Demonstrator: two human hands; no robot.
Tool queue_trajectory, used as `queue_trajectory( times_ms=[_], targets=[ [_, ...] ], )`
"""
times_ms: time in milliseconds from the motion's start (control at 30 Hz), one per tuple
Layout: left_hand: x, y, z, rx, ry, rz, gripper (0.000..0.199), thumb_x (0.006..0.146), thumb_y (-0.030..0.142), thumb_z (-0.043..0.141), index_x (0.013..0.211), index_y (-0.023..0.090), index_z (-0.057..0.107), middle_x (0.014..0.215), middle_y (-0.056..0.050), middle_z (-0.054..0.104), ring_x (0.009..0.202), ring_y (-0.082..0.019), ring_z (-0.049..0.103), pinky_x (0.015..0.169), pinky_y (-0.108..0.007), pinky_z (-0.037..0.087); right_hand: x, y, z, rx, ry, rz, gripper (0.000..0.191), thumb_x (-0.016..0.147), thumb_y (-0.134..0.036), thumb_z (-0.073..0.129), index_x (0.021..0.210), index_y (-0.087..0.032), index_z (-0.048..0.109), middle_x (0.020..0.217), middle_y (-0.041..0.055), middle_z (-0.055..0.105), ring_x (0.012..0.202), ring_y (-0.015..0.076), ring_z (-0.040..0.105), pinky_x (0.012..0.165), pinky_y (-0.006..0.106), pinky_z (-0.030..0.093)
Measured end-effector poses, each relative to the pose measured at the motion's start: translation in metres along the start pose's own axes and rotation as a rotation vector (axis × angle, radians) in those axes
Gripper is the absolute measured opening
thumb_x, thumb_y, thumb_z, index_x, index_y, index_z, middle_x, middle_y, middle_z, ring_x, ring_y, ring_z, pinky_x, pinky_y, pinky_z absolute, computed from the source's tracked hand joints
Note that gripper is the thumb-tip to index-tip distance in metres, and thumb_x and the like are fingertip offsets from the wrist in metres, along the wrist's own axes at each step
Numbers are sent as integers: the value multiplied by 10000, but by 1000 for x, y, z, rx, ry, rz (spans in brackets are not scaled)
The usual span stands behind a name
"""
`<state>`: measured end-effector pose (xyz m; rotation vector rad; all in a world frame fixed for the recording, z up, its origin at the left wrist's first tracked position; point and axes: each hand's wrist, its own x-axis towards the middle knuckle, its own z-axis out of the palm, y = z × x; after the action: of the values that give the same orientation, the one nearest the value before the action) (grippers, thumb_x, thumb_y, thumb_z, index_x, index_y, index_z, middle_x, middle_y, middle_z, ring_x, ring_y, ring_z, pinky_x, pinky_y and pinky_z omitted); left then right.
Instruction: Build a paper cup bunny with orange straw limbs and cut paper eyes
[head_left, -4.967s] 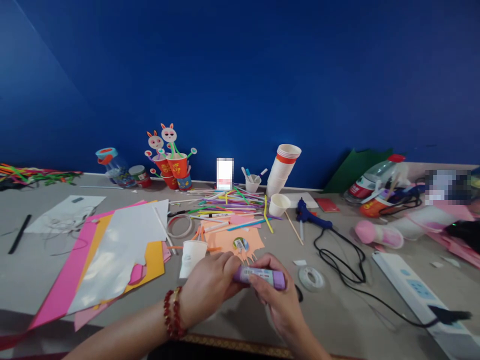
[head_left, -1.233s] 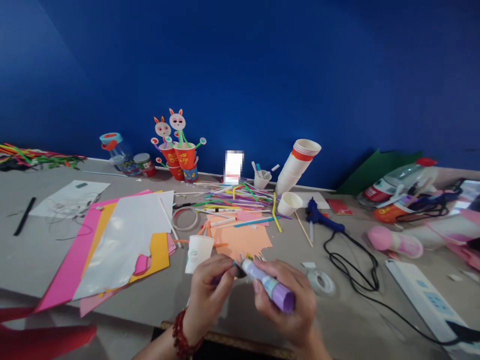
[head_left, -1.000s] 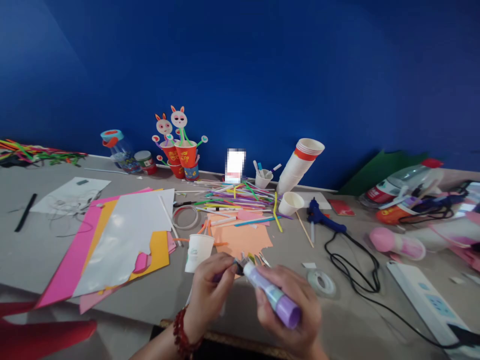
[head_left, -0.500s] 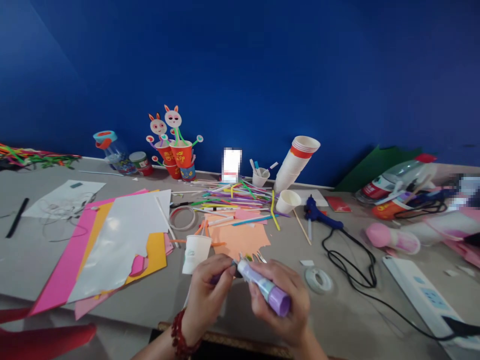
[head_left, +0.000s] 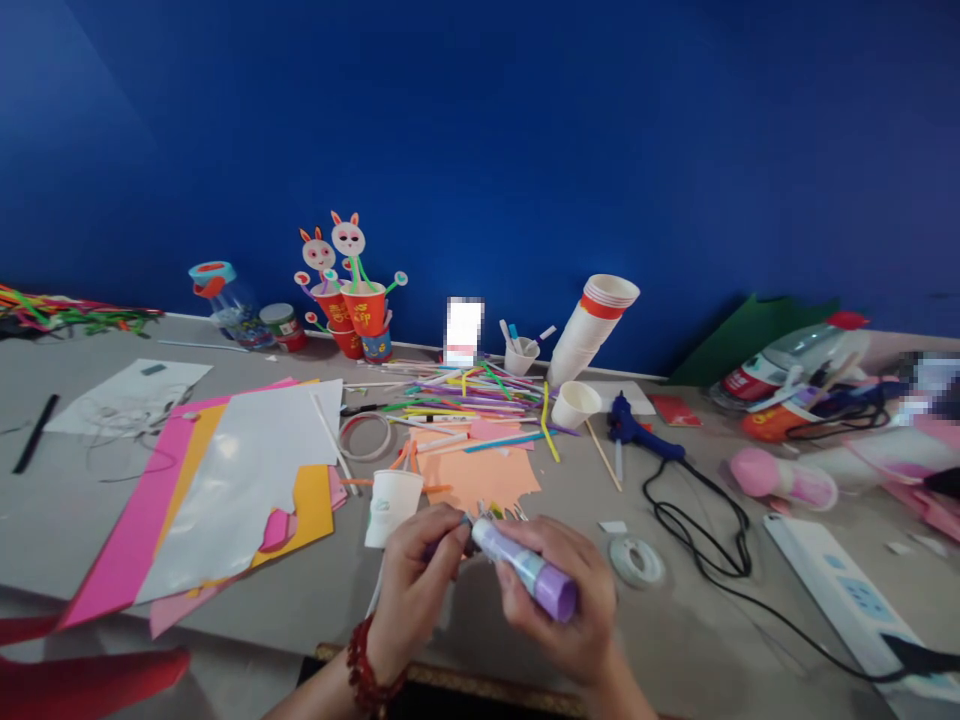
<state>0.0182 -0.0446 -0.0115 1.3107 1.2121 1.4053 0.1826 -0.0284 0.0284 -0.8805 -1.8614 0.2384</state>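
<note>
My right hand [head_left: 566, 590] is closed around a purple glue stick [head_left: 525, 568], whose white end points at the fingertips of my other hand. My left hand [head_left: 424, 565], with a red bead bracelet at the wrist, pinches a small dark piece that I cannot make out. The glue stick's tip is close to this piece; whether they touch is unclear. Just beyond my left hand stands a white paper cup [head_left: 394, 505] with orange straws or pipe cleaners at its top. A torn orange paper [head_left: 480, 480] lies behind my hands, partly under scissors-like metal tips.
Coloured sheets [head_left: 240, 480] lie at the left. A blue glue gun [head_left: 641, 430] with a looping cord, a tape roll [head_left: 636, 560] and a power strip [head_left: 847, 590] are at the right. Stacked paper cups [head_left: 592, 325] and rabbit-faced cups [head_left: 365, 310] stand behind coloured sticks [head_left: 480, 400].
The glue stick's purple end has shifted slightly left and up in my right hand's grip. Both hands otherwise stay almost where they were.
</note>
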Motion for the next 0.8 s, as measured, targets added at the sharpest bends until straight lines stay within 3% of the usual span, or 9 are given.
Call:
queue_trajectory(
  times_ms=[167, 267, 367, 433, 667, 800],
  targets=[
    [-1, -8, 0, -214, 104, -213, 335, 863, 455, 659, 766, 136, 696, 582, -17, 611, 468, -96, 476, 433, -198, 375, -12, 15, -6, -85, 139, 159, 148, 827, -166, 643, 955, -207, 703, 809, 55, 757, 679, 218, 726, 627, 315, 594],
    [1, -9, 3, -375, 128, -329, 349, 850, 494, 665, 781, 152, 654, 574, -3, 626, 435, -83, 460, 404, -181, 361, -24, 4, -5, 86, 159, 207, 192, 826, -149, 611, 989, -212, 689, 805, 53, 732, 664, 206, 705, 585, 295, 589],
    [3, -7, 9, -468, 146, -337, 313, 870, 475, 661, 839, 164, 641, 691, -12, 685, 441, -63, 460, 407, -168, 381, -33, -10, 6, 262, 127, 229, 193, 822, -143, 598, 981, -219, 675, 786, 43, 710, 649, 194, 690, 558, 275, 582],
    [2, -5, 12, -499, 152, -333, 302, 876, 467, 663, 871, 165, 644, 724, -15, 698, 447, -60, 465, 404, -161, 392, -36, -14, 15, 319, 136, 319, 153, 842, -152, 595, 958, -213, 675, 778, 39, 696, 630, 181, 679, 538, 259, 568],
    [-3, -2, 14, -491, 120, -337, 336, 877, 491, 659, 943, 162, 671, 800, -43, 716, 452, -56, 436, 379, -155, 388, -40, -6, 30, 449, 167, 505, 68, 840, -215, 663, 889, -189, 704, 751, 26, 695, 471, 122, 596, 415, 200, 488],
    [-6, -9, 10, -360, 100, -295, 319, 931, 476, 596, 957, 173, 690, 636, 18, 612, 399, -46, 364, 351, -152, 321, -38, -6, 30, 472, 160, 527, 64, 842, -218, 660, 869, -190, 712, 719, 20, 689, 521, 144, 633, 447, 207, 513]
  ],
)
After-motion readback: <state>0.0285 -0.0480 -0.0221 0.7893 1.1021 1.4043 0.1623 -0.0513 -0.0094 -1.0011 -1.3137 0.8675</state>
